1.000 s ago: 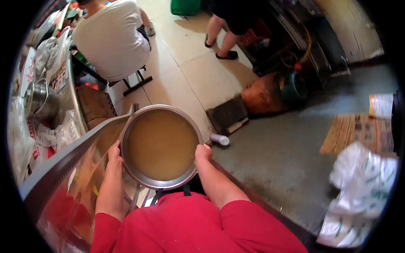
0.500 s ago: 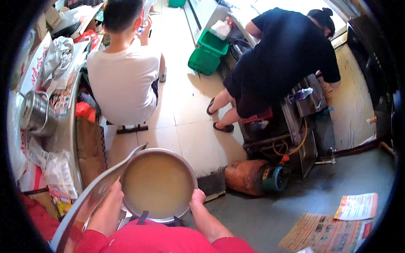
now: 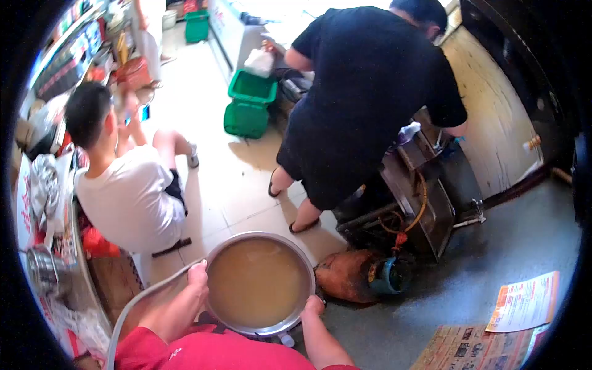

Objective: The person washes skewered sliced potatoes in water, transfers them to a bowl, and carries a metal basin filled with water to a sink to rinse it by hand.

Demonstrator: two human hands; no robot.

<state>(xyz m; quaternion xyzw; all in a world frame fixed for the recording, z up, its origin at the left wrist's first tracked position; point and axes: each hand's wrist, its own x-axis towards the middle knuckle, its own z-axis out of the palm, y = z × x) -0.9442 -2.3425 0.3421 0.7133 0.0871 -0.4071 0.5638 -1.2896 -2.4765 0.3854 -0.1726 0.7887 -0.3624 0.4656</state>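
Observation:
A round metal basin [image 3: 259,283] filled with cloudy brownish liquid is held level in front of my red shirt. My left hand [image 3: 196,279] is closed on its left rim, and my right hand [image 3: 313,306] grips the rim at the lower right. Beside my left forearm runs the grey curved edge [image 3: 132,306] of a metal surface. The undersides of both hands are hidden.
A person in a white shirt [image 3: 132,200] sits at the left; one in black [image 3: 370,98] leans over a stove at the right. An orange gas cylinder [image 3: 348,275] lies beyond my right hand. Green bins [image 3: 250,102] stand ahead. Another person [image 3: 147,40] stands farther back.
The basin and both my hands have shifted right and lower in view. The view has tilted up and shows more of the room. The seated person now appears farther left, the person in black nearer the centre.

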